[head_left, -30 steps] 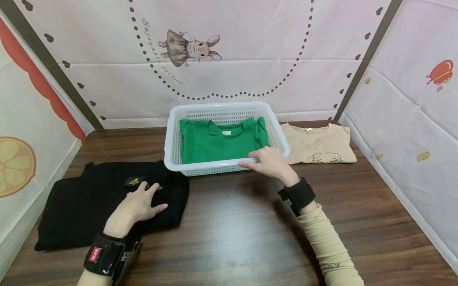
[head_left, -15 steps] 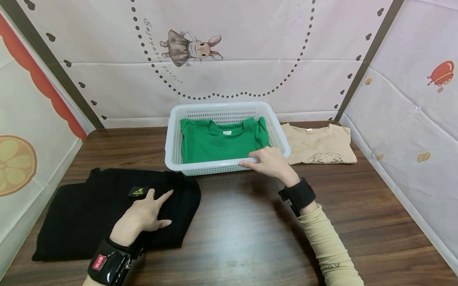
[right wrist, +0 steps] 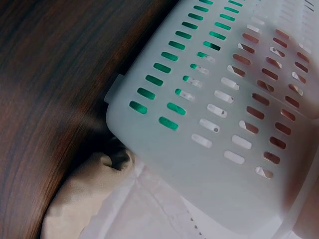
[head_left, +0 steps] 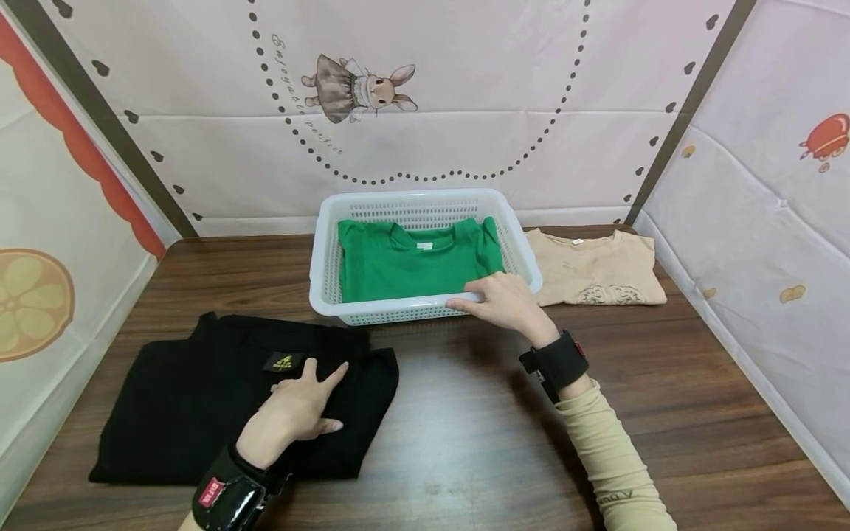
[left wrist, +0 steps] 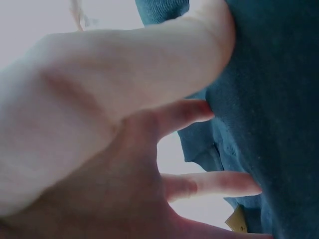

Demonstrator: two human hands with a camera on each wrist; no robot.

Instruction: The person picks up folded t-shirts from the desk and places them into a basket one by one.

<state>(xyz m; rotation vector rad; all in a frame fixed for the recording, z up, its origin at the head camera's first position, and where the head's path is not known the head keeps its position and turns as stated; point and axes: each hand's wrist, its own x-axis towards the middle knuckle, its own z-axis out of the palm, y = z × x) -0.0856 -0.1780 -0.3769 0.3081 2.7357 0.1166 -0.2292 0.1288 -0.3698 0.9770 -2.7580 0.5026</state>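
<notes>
Spread fingers of my left hand (head_left: pixel 295 405) rest on a folded black garment (head_left: pixel 175 413) at the front left, just below its small label with a yellow print. In the left wrist view the fingertips touch the dark cloth (left wrist: pixel 284 114). My right hand (head_left: pixel 506 302) grips the near rim of a white plastic basket (head_left: pixel 398 304), thumb outside and fingers over the edge. Inside the basket lies a folded green T-shirt (head_left: pixel 421 269). Through the slotted basket wall (right wrist: pixel 199 164), the right wrist view shows green cloth and parts of the fingers.
A folded beige top (head_left: pixel 594 269) with a lace-like pattern lies right of the basket. The wooden tabletop (head_left: pixel 451 428) carries everything. White printed cloth walls (head_left: pixel 465 74) stand behind and on both sides, close behind the basket.
The black garment has slid toward me and to the right under my left hand, its right part shifting into loose folds. My right hand and the basket keep their place.
</notes>
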